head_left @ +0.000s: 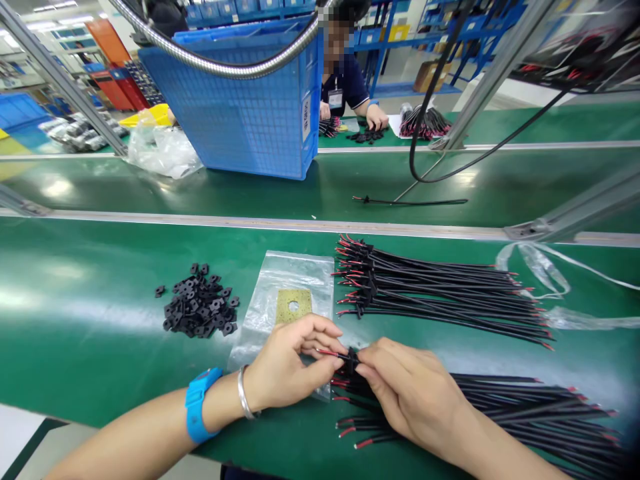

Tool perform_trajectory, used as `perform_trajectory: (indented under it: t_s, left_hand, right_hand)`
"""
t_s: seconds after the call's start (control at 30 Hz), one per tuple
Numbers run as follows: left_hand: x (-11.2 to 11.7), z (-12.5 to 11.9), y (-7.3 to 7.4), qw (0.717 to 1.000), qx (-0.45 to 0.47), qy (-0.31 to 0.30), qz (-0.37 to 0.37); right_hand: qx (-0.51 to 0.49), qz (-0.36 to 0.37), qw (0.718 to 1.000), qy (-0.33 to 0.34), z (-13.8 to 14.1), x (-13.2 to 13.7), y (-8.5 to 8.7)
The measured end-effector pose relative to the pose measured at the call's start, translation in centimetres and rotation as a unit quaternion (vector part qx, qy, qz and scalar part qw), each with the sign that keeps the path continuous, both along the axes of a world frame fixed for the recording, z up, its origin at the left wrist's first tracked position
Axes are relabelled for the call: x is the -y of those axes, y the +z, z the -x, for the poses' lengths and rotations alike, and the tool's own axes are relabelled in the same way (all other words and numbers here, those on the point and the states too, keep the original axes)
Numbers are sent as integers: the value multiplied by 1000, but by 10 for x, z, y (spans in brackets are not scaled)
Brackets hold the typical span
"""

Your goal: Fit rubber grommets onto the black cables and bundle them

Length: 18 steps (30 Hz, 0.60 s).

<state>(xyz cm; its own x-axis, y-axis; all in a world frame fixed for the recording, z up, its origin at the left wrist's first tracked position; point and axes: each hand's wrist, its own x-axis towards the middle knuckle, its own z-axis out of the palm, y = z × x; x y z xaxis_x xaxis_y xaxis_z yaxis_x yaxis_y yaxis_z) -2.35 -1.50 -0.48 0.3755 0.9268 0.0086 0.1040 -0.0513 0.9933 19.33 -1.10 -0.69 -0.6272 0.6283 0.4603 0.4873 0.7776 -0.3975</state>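
My left hand, with a silver bangle and blue wristband, pinches the red-tipped end of a black cable between thumb and fingers. A small black rubber piece sits around that cable. My right hand is closed at the other side of this piece, its fingertips pressed together there; they hide the exact grip. Below and behind my right hand lies a bundle of black cables with red wire ends. Farther back is a row of cables with black pieces near their left ends.
Left on the green table lies a pile of small black pieces. A clear plastic bag holds a yellowish square with a hole. A large blue crate stands beyond the metal rail. Across the bench a person handles black pieces.
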Motion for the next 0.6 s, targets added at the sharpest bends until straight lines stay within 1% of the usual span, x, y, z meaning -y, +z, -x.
perform_trajectory:
  t_s: [0.13, 0.23, 0.3, 0.4, 0.43, 0.5, 0.53, 0.6]
  left_hand:
    - [0, 0, 1, 1000, 4, -6, -1]
    - [1, -1, 2, 1000, -1, 4, -20]
    - [-1, -1, 4, 999, -5, 33, -36]
    - [-10, 6, 8, 994, -20, 95, -50]
    - [-15, 12, 11, 992, -42, 107, -58]
    - [-28, 30, 19, 980, -133, 108, -100]
    - [-36, 43, 23, 965, -201, 106, -134]
    - [-51, 72, 29, 909, -351, 108, -196]
  right_hand:
    - [-5, -7, 1000, 0, 2, 1, -1]
    - [-2, -22, 1000, -2, 2, 0, 2]
    - [16, -32, 999, -19, -4, -3, 7]
    - [38, -58, 996, -59, -23, -14, 18]
    - [39, -73, 994, -75, -32, -19, 21]
    - [38, -109, 987, -113, -50, -32, 24]
    - [37, -126, 982, -137, -58, -39, 23]
    - [41, -145, 972, -178, -71, -55, 16]
